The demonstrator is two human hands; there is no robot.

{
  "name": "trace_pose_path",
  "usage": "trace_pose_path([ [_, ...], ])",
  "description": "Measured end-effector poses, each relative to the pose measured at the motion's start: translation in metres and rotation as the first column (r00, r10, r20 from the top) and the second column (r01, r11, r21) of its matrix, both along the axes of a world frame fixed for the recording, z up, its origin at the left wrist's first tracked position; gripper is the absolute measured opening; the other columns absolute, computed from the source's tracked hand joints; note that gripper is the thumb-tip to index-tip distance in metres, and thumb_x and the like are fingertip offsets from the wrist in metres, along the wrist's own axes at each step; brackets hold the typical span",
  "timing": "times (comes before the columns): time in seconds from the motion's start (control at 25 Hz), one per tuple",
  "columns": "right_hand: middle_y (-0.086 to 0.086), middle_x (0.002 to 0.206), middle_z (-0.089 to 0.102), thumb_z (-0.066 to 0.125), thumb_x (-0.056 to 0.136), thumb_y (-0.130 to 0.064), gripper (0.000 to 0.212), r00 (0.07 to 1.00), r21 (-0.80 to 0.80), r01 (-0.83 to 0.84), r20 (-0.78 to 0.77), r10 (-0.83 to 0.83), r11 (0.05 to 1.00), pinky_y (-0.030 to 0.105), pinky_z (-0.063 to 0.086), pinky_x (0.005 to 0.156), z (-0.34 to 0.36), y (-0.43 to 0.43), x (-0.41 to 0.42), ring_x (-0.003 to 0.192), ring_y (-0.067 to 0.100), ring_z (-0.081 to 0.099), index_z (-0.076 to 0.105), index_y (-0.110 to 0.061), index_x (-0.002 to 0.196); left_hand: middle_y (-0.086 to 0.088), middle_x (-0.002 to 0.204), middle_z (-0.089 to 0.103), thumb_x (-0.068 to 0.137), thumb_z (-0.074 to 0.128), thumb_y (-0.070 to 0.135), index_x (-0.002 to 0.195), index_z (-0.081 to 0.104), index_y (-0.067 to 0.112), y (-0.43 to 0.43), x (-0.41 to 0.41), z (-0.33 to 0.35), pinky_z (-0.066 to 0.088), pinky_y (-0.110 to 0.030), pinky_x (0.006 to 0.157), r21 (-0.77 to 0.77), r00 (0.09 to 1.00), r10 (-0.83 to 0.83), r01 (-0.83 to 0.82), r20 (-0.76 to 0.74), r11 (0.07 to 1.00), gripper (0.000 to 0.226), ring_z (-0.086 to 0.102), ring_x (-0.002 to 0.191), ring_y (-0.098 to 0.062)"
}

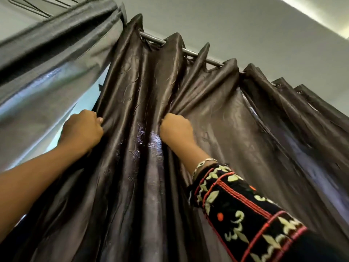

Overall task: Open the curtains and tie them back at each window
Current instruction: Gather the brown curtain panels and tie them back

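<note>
Head view | embroidered sleeve (245, 214) seen nearest, on right arm | left hand (83, 129) and right hand (176, 129) raised, fingers (100, 121) curled tight into folds of dark curtain (141, 87) | curtain hung bunched from rod (190, 52) | grey ceiling (245, 25) beyond

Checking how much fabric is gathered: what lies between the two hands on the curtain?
In the head view, only hanging folds of the dark curtain lie between the left hand and the right hand, both gripping it.
</note>
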State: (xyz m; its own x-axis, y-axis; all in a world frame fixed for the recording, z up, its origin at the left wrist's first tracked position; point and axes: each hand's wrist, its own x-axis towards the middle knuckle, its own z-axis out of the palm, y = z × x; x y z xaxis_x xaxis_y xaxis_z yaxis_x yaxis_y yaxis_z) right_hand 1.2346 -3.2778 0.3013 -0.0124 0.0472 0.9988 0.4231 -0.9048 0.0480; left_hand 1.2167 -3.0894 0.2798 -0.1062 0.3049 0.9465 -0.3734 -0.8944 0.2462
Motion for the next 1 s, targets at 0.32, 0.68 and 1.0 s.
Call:
trace_pose_path([
  [0.32,0.022,0.117,0.058,0.034,0.098,-0.035,0.038,0.983,-0.053,-0.122,-0.144,0.113,0.991,0.036,0.039,0.08,0.003,-0.035,-0.002,0.109,0.039,0.053,0.056,-0.004,0.103,-0.037,0.085,0.055,0.093,0.048,0.014,0.058,0.038,0.003,-0.021,0.011,0.005,0.031,-0.037,0.065,0.0,0.996,-0.063,0.063,0.066,0.998,0.038,0.052,0.084,-0.048],
  [0.68,0.024,0.128,0.048,0.052,0.087,-0.05,0.063,0.983,0.473,0.179,-0.053,-0.175,0.863,0.046,0.037,0.097,-0.006,-0.217,0.023,0.12,0.04,0.042,0.045,0.001,0.122,-0.034,0.075,0.055,0.092,0.049,0.015,0.071,0.051,-0.003,-0.013,0.039,0.014,0.046,-0.049,0.07,-0.046,0.992,-0.031,0.037,0.123,0.998,0.028,0.055,0.077,-0.05],
  [1.0,0.028,0.123,0.054,0.044,0.093,-0.029,0.038,0.965,0.411,0.202,-0.24,-0.108,0.889,0.039,0.041,0.086,-0.023,-0.213,0.034,0.113,0.041,0.052,0.054,0.002,0.113,-0.039,0.085,0.054,0.094,0.047,0.014,0.07,0.047,-0.002,-0.009,0.03,0.005,0.031,-0.037,0.062,-0.014,0.997,0.014,-0.013,0.081,1.0,0.029,0.052,0.081,-0.05],
])
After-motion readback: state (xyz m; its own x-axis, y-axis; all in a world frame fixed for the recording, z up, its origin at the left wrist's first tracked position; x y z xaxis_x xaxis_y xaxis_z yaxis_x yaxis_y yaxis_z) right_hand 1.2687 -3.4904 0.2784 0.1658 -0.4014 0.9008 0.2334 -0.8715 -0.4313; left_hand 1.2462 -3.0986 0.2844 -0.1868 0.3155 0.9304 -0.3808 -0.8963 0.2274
